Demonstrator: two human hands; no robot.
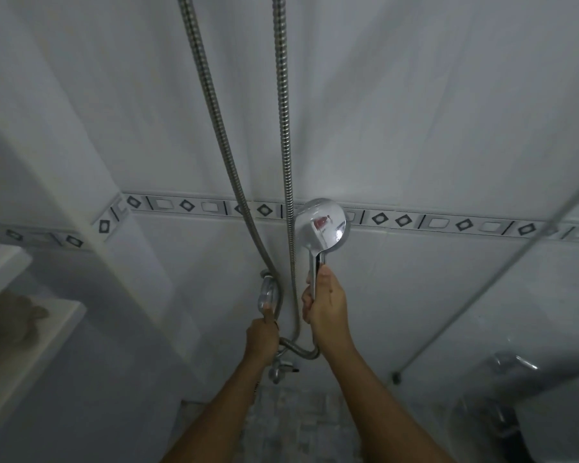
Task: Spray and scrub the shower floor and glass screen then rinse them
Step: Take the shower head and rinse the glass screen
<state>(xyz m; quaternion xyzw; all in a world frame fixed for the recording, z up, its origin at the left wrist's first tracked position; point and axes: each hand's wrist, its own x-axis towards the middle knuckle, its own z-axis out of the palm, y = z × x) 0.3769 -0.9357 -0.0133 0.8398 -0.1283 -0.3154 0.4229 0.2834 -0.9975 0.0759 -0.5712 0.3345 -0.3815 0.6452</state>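
Two arms reach toward a white tiled wall (pixel 415 128): the right grip (pixel 325 305) is wrapped around the handle of a chrome shower head (pixel 321 225) held upright near the wall's patterned border, while the left grip (pixel 263 339) clasps a chrome tap lever (pixel 267 295) just left of it. Mosaic shower floor (pixel 298 422) shows below, between the forearms.

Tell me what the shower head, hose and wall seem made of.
Shower head: chrome finish, mirror-bright with reflections on its back; metal or plated plastic, cannot tell. Hose: ribbed metal, likely steel, dull shine. Wall: glazed white tiles, grout lines, soft glare.
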